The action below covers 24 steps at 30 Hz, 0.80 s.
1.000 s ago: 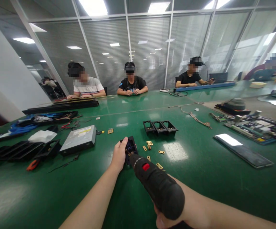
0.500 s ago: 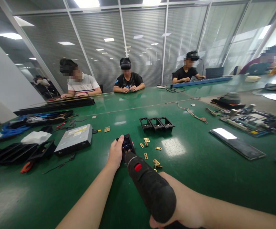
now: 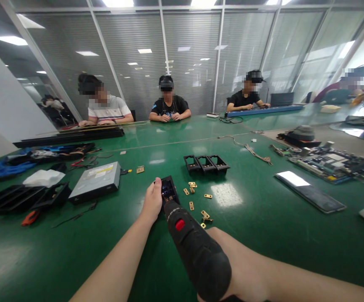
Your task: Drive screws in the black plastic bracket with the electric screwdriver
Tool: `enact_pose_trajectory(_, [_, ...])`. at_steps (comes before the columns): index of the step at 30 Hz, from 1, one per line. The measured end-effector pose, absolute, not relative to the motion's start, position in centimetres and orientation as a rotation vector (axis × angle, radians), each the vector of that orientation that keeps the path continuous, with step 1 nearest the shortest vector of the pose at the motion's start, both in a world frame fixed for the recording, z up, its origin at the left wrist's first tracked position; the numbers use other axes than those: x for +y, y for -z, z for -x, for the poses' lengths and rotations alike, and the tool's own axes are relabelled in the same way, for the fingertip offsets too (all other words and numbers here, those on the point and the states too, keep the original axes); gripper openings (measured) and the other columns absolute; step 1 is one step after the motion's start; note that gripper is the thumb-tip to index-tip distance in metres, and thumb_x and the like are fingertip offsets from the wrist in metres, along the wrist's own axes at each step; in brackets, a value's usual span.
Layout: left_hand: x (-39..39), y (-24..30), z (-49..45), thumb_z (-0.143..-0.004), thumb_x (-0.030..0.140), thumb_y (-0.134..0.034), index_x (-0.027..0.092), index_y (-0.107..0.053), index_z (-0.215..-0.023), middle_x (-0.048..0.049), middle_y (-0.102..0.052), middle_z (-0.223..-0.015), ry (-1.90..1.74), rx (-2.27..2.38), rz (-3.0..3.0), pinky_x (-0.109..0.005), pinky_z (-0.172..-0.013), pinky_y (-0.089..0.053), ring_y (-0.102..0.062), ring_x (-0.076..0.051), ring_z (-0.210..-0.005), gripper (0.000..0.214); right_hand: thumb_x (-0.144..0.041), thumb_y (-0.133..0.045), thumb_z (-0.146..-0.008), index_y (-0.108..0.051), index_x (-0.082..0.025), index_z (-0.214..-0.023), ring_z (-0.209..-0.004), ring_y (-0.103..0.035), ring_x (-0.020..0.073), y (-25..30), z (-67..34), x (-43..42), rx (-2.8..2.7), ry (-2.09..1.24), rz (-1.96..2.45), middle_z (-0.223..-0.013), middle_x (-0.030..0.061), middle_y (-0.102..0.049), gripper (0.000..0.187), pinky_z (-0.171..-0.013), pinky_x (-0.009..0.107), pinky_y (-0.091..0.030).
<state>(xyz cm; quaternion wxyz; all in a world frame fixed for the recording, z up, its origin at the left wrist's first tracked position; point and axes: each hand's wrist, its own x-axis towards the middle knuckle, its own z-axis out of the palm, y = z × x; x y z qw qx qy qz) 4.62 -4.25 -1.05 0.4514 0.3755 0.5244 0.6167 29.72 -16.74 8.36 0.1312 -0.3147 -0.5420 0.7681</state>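
My left hand (image 3: 152, 201) is wrapped round the left side of a small black plastic housing (image 3: 169, 189) standing on the green table (image 3: 263, 226). A black electric screwdriver (image 3: 197, 251) with a red switch is gripped in my right hand (image 3: 241, 272), low in the view. Its tip points into the housing. Several small brass plates (image 3: 197, 197) lie scattered just right of the housing. A row of three empty black housings (image 3: 206, 163) sits a little farther back.
An optical drive (image 3: 96, 180) and black trays (image 3: 18, 199) lie at left, with an orange-handled tool (image 3: 30, 217). Circuit boards (image 3: 329, 161) and a dark flat panel (image 3: 309, 191) lie at right. A cable (image 3: 247, 147) trails behind. Several other people sit at the far side.
The view shifted slightly; both hands, the housing and the screwdriver keep the same hold and place on the table.
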Motion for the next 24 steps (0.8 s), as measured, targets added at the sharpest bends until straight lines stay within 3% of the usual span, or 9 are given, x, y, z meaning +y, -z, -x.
enact_pose_trajectory(7, [-4.6, 0.5, -5.2, -0.078, 0.109, -0.054, 0.019, -0.076, -0.105, -0.0158, -0.084, -0.090, -1.444, 1.236, -0.938, -0.044, -0.081, -0.066, -0.083, -0.037, -0.095, 0.097, -0.008, -0.104, -0.044, -0.063, -0.016, -0.067, -0.061, -0.056, 0.0090, -7.9, -29.8, -16.7, -1.674, -2.116, 0.905, -0.065, -0.0063, -0.066, 0.047, -0.055, 0.018, -0.044])
enact_pose_trajectory(14, [-4.5, 0.4, -5.3, -0.080, 0.109, -0.050, 0.019, -0.078, -0.104, -0.0166, -0.084, -0.091, -1.466, 1.284, -0.964, -0.044, -0.078, -0.067, -0.084, -0.038, -0.093, 0.097, -0.017, -0.104, -0.049, -0.060, -0.017, -0.064, -0.062, -0.048, 0.0089, -7.3, -29.8, -16.3, -1.749, -2.068, 0.779, -0.064, -0.0071, -0.060, 0.047, -0.059, 0.022, -0.045])
enact_pose_trajectory(24, [-4.4, 0.3, -5.2, -0.082, 0.109, -0.048, 0.017, -0.081, -0.100, -0.0189, -0.085, -0.090, -1.463, 1.327, -0.977, -0.044, -0.079, -0.067, -0.085, -0.038, -0.092, 0.099, -0.026, -0.110, -0.043, -0.062, -0.017, -0.058, -0.057, -0.055, 0.0088, -7.6, -29.6, -16.4, -1.654, -2.141, 0.747, -0.060, -0.0062, -0.064, 0.051, -0.056, 0.021, -0.044])
